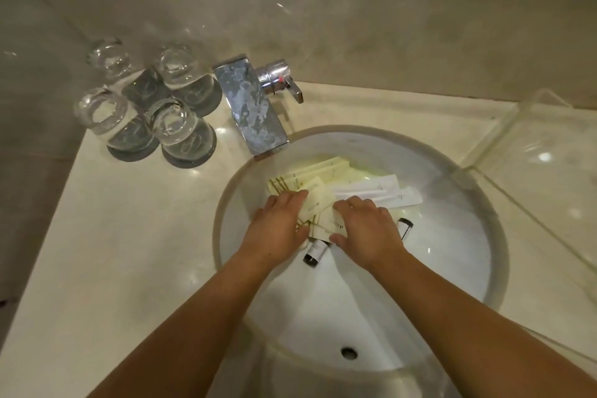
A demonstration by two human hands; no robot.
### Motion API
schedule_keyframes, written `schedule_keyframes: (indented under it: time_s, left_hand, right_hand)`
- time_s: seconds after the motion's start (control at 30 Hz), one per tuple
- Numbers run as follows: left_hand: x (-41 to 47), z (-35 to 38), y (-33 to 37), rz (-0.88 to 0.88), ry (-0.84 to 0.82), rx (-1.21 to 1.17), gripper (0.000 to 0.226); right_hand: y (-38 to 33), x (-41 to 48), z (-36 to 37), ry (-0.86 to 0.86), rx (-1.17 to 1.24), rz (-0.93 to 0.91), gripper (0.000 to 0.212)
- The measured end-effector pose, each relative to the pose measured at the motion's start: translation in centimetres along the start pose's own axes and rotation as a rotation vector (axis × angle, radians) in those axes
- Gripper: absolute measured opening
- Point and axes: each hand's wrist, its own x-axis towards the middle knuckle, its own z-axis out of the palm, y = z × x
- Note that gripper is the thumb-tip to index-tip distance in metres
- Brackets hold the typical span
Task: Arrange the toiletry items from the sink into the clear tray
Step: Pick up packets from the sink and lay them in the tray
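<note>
Right hand (365, 226) partly hides the sachets (310, 186) (print unreadable).

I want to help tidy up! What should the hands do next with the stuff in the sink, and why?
Probably grip the pale yellow packets and lift them over to the clear tray. The left hand and the right hand both lie on that pile in the sink, and the tray stands just to the right of the sink.
</note>
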Motion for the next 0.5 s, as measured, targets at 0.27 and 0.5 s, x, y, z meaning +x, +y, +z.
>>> schedule_keyframes:
  time_s: [0.27, 0.5]
  left_hand:
    - [0.7, -0.1, 0.5, -0.026, 0.037, 0.022, 0.069]
    - [-0.1, -1.7, 0.9, -0.080, 0.238, -0.206, 0.052]
  right_hand:
    - [-0.1, 0.6, -0.2, 0.056, -0.009, -0.020, 0.032]
    - [0.7, 0.9, -2.7, 0.183, 0.061, 0.030, 0.011]
